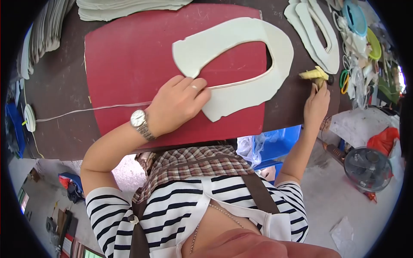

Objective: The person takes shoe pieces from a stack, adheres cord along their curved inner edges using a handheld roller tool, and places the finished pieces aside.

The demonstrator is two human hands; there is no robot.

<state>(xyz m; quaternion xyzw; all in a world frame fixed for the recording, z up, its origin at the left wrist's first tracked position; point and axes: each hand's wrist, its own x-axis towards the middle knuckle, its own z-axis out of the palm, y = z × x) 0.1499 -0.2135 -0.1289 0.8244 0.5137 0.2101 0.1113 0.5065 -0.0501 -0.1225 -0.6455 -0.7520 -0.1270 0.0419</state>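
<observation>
A white U-shaped piece [241, 92] lies on the red board [129, 64]. My left hand [178, 103], with a watch at the wrist, rests at the piece's inner edge with its fingers closed. A thin pale tape [86, 110] runs from a small white roll [29, 118] on the left and disappears beneath this hand; its end in the fingers is hidden. At the right side of the table, my right hand [317, 101] pinches a small yellow-wrapped tool [316, 75] with a dark round end beside it.
Stacked white pieces [45, 34] stand at the back left, with more [124, 9] at the back. Further U-shaped pieces [316, 36] lie at the back right. Scissors [344, 81] and baskets [355, 17] are at the right edge. A fan [368, 169] stands below right.
</observation>
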